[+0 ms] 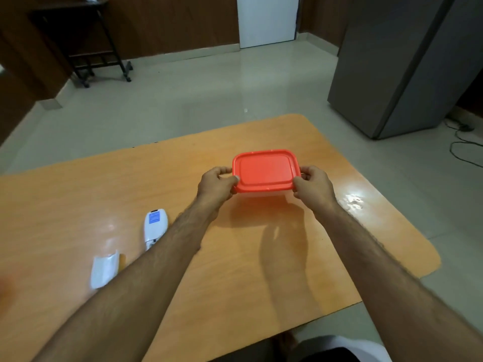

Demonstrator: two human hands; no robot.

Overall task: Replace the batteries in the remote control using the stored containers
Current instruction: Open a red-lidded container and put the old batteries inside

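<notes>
A clear container with a red lid hangs above the middle of the orange table. My left hand grips its left edge and my right hand grips its right edge, thumbs on the lid. The lid is on and hides what is inside. A white remote control lies face down at the left, its lower part hidden by my left forearm. Its loose white battery cover lies nearer the table's front left, with a small yellowish object beside it.
A grey refrigerator stands on the tiled floor at the back right, cables trailing beside it. A dark wheeled rack stands at the back left. A white door is at the far wall.
</notes>
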